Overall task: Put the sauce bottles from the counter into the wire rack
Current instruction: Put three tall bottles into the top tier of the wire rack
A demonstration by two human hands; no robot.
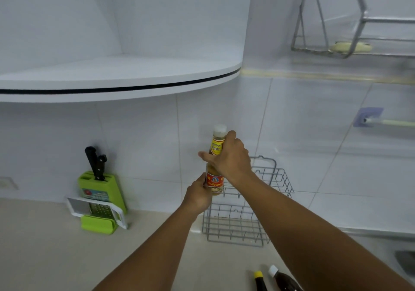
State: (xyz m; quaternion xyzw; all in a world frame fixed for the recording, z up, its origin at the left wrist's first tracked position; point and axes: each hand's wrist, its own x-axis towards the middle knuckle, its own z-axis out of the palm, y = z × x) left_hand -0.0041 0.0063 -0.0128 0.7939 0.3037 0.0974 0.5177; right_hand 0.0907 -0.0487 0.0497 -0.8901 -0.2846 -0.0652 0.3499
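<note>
A tall sauce bottle (216, 179) with a white cap and a red and yellow label is held upright in the air, just left of the grey wire rack (238, 225). My right hand (231, 159) wraps its neck from the right. My left hand (198, 195) grips its lower body from the left. The rack stands on the counter against the tiled wall, and its inside looks bare. Two dark sauce bottles stand at the bottom edge of the view: one with a yellow cap (260, 281), one with a white cap (283, 278).
A green knife block (102, 192) with black-handled knives stands left of the rack, and a white grater (96, 211) leans on it. A curved white shelf (121, 81) overhangs the counter. A metal dish rack (332, 43) hangs at the upper right. A sink edge (404, 261) is at right.
</note>
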